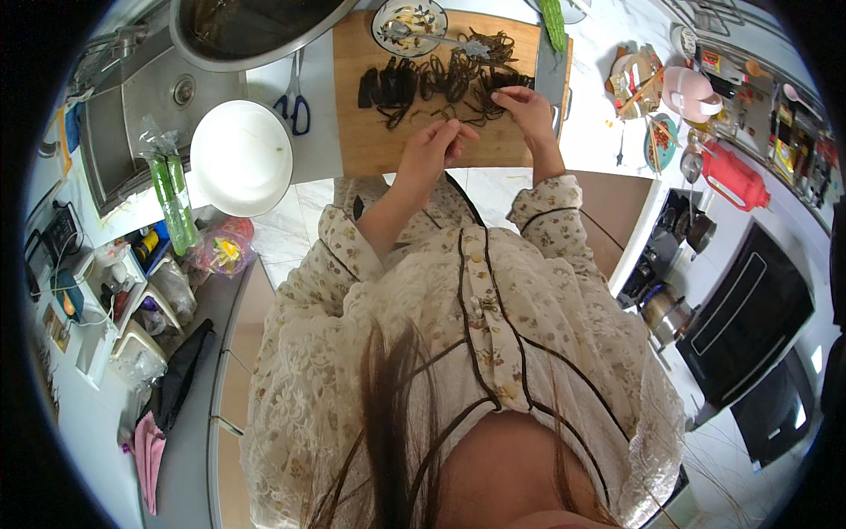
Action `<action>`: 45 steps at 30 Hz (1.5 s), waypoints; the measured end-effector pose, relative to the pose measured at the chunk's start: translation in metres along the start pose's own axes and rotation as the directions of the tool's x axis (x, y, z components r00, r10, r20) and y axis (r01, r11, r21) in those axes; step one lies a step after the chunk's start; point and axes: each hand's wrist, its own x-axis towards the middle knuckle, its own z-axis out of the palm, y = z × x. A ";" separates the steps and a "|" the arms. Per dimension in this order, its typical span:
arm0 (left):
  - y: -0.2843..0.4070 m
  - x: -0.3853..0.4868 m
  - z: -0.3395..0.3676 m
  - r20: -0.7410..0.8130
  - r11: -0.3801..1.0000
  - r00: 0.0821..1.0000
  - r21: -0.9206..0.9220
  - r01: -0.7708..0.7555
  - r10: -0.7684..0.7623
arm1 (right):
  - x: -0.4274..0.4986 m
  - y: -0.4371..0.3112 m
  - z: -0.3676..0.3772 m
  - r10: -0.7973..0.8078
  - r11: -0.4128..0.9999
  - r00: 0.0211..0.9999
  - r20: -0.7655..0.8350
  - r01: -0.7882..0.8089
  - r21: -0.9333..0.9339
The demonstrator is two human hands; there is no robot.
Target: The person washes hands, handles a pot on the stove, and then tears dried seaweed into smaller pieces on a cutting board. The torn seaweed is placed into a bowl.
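On a wooden cutting board (370,145) lie dark strips that look like kelp (462,73), some in folded bundles (398,81), others in loose tangles. My right hand (532,112) is over the board's right part, thumb and forefinger pinched at the edge of a tangle of strips (486,109). Near the front middle of the board, my left hand (433,145) has its thumb against the forefinger beside a thin loose strand (423,118); whether it grips the strand is unclear. A patterned bowl (390,46) with a spoon (429,37) across it stands at the board's back.
Left of the board are blue-handled scissors (299,109), a white bowl (241,159), a large metal pot (264,56) and a sink (158,106). A long green vegetable (553,23) lies at the back right. Farther right are a pink container (691,92) and a red jug (733,175).
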 end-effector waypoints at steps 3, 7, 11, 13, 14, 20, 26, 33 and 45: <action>-0.001 0.001 -0.002 0.014 0.999 0.999 -0.006 -0.036 0.036 | -0.023 -0.021 -0.015 0.082 0.960 0.992 0.098 -0.105 0.261; -0.003 0.004 0.003 0.023 0.989 0.989 0.013 -0.146 0.146 | -0.060 -0.057 -0.029 0.001 0.972 0.998 0.061 -0.015 0.234; -0.003 0.007 0.012 0.061 0.947 0.945 0.002 -0.321 0.320 | -0.077 -0.061 -0.043 -0.065 0.976 0.997 0.031 0.057 0.209; -0.004 0.008 0.018 0.069 0.923 0.921 0.008 -0.385 0.384 | -0.084 -0.063 -0.046 -0.053 0.977 0.998 0.020 0.047 0.208; -0.005 0.010 0.021 0.075 0.906 0.905 0.027 -0.422 0.419 | -0.089 -0.068 -0.044 -0.071 0.978 0.997 0.009 0.068 0.197; -0.009 0.016 0.042 0.097 0.814 0.843 0.220 -0.537 0.530 | -0.114 -0.092 -0.027 -0.177 0.951 0.983 0.042 0.160 0.263; -0.033 0.028 0.037 0.215 0.883 0.886 0.147 -0.445 0.411 | -0.110 -0.097 -0.016 -0.145 0.951 0.988 0.051 0.125 0.284; -0.023 0.019 0.016 0.182 0.994 0.983 -0.108 0.028 -0.008 | -0.041 -0.056 -0.001 -0.171 0.976 0.985 -0.008 0.170 0.137; -0.018 0.010 -0.002 0.118 0.982 0.991 -0.172 0.081 -0.061 | 0.043 -0.003 0.041 -0.738 0.455 0.674 0.014 0.514 -0.727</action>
